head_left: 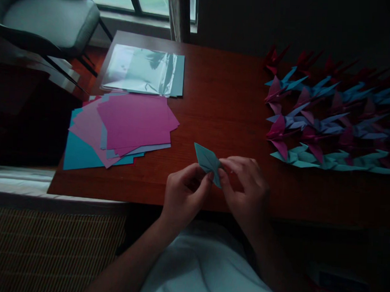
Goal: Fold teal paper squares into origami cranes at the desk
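A half-folded teal paper piece [208, 160] is held above the front edge of the wooden table [223, 104]. My left hand [183, 197] pinches its lower part from the left, fingers closed on it. My right hand [245, 188] pinches the same piece from the right, thumb and forefinger pressed on the paper. Both hands meet over the table's near edge, just in front of my body.
A fanned stack of pink, lilac and blue paper sheets [124, 129] lies at the left. Behind it lies a clear plastic sleeve [142, 70]. Rows of several folded paper cranes [330, 122] fill the right side. A grey chair [48, 18] stands at the far left by the window.
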A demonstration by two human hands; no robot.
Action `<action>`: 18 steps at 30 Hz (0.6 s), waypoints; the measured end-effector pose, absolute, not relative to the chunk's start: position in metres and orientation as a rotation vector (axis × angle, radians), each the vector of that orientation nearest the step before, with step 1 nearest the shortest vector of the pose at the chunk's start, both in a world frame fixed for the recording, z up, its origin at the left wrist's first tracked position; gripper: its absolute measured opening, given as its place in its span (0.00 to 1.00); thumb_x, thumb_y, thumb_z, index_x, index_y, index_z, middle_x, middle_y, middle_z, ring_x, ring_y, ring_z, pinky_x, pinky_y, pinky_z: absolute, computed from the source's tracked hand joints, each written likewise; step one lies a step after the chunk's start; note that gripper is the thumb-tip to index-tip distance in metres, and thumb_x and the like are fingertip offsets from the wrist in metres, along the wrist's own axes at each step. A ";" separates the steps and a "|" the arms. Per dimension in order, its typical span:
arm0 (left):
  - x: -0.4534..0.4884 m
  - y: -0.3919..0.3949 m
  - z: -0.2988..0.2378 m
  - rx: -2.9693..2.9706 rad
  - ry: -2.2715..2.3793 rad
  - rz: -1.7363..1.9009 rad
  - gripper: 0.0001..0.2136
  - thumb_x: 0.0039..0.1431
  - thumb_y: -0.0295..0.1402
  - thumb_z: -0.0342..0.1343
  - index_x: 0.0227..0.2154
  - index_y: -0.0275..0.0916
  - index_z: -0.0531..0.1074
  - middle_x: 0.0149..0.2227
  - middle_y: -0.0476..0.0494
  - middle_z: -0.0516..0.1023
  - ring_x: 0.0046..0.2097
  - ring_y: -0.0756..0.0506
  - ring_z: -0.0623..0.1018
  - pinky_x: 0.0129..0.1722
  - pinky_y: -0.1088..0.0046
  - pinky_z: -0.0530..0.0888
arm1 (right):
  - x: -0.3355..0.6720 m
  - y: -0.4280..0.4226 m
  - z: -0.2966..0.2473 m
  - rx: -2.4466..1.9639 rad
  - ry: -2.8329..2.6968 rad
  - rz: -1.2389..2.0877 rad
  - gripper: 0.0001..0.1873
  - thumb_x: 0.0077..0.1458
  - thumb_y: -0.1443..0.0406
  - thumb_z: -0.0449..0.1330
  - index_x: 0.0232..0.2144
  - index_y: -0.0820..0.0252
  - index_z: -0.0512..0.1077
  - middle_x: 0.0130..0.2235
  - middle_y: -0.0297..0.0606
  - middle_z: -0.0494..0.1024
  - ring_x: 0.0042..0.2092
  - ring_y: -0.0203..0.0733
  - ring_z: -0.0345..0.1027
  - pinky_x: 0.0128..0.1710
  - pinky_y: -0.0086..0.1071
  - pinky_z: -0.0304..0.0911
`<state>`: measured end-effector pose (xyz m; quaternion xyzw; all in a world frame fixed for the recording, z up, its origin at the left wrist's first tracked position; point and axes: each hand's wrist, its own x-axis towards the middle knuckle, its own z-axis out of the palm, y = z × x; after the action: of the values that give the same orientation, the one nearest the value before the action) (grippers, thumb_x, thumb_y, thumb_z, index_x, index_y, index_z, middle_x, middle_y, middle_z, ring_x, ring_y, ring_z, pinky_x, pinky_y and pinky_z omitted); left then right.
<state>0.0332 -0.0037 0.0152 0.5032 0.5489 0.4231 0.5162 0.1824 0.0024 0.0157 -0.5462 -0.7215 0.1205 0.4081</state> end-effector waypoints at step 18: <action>0.038 -0.005 0.017 1.509 1.475 1.075 0.06 0.63 0.28 0.55 0.35 0.39 0.77 0.30 0.47 0.81 0.30 0.49 0.79 0.31 0.77 0.74 | 0.172 -0.005 0.014 -1.358 -1.830 0.151 0.13 0.59 0.74 0.61 0.43 0.52 0.75 0.35 0.38 0.78 0.38 0.42 0.75 0.40 0.37 0.72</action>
<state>0.0384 -0.0054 0.0166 0.5902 0.5768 0.4205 0.3770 0.1725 -0.0049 0.0141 -0.5407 -0.7288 0.0602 0.4158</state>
